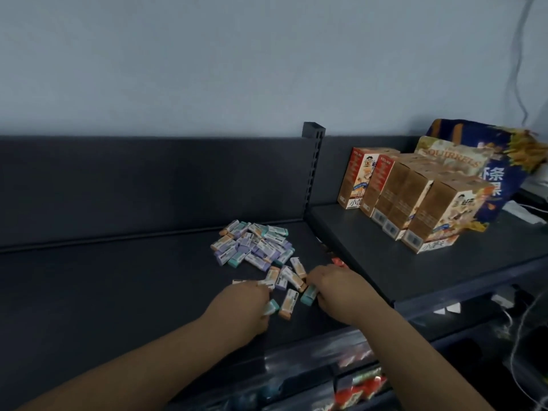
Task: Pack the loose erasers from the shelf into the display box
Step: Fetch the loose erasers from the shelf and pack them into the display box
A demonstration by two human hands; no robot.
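A heap of small loose erasers (252, 244) in purple, teal and orange sleeves lies on the dark shelf (103, 277). More erasers lie scattered nearer me. My left hand (246, 307) grips a teal eraser (272, 307) at its fingertips. My right hand (335, 287) holds another teal eraser (308, 294) at the near edge of the scatter. An orange eraser (288, 304) lies between both hands. No display box shows in this view.
A second shelf (400, 253) sits higher to the right and carries several tan snack cartons (415, 197) and a blue snack bag (486, 155). A slotted upright (312, 161) divides the shelves. Packaged goods (355, 390) show on the shelf below.
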